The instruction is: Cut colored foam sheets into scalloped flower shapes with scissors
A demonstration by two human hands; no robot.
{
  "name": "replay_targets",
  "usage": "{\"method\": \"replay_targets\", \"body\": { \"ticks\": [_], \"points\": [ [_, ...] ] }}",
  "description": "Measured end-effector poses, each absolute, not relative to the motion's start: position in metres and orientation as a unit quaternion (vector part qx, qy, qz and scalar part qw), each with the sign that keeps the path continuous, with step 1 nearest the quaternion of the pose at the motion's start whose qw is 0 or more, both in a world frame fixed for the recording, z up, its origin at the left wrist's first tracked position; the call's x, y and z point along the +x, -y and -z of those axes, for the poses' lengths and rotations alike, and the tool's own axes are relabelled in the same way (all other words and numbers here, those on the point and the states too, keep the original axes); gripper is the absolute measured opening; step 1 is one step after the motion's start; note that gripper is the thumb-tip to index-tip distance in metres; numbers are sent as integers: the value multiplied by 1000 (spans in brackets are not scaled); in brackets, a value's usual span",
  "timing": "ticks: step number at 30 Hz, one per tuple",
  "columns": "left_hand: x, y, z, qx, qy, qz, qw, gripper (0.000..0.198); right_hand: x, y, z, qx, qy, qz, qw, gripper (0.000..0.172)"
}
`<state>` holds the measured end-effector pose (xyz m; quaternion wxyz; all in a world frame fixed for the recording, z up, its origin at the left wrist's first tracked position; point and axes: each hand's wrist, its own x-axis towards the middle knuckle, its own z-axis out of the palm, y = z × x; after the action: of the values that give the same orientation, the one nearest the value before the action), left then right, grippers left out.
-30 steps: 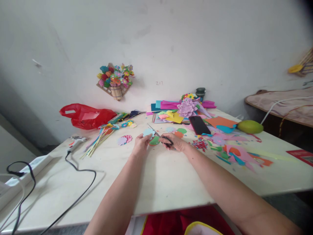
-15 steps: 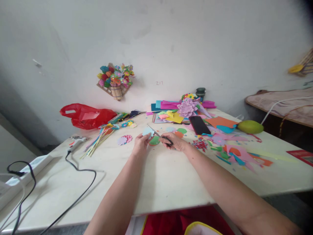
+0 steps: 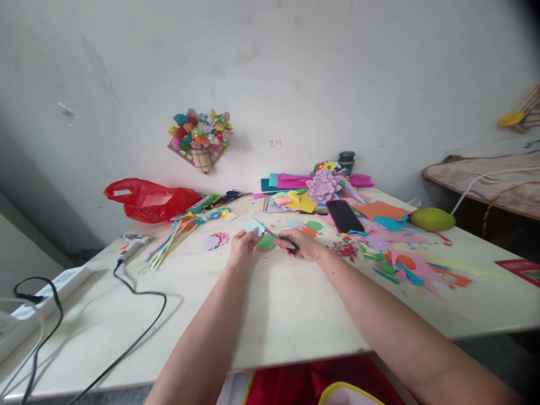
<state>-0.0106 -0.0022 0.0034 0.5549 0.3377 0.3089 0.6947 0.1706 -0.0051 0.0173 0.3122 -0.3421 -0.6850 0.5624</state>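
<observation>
My left hand (image 3: pixel 245 243) pinches a small light-blue craft piece (image 3: pixel 254 225) with a partly scalloped edge. In my right hand (image 3: pixel 304 243) are scissors (image 3: pixel 288 243) with dark handles, their blades reaching left to the edge of the light-blue piece. Below the blades lies a green round piece (image 3: pixel 266 243) on the table. Left of my hands sits a stack of lilac and red-pink flower shapes (image 3: pixel 216 241). Just beyond the scissors are green and orange discs (image 3: pixel 311 228).
A glue gun (image 3: pixel 134 246) with a black cord lies at the left, near a red plastic bag (image 3: pixel 147 199) and thin sticks (image 3: pixel 175 247). To the right are a phone (image 3: pixel 345 216), coloured scraps (image 3: pixel 409 261) and a green-yellow fruit (image 3: pixel 432 219). A lilac flower (image 3: pixel 323 186) stands at the back.
The scissor blades have closed somewhat at the edge of the light-blue piece, which has turned slightly in my left hand. Both hands stay in nearly the same place.
</observation>
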Motion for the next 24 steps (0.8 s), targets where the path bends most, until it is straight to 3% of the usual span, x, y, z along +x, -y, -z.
{"method": "replay_targets", "body": {
  "ticks": [24],
  "points": [
    [-14,0,-2,319,-317,-703,551,21,173,-4,-8,-343,695,-557,298,30]
  ]
}}
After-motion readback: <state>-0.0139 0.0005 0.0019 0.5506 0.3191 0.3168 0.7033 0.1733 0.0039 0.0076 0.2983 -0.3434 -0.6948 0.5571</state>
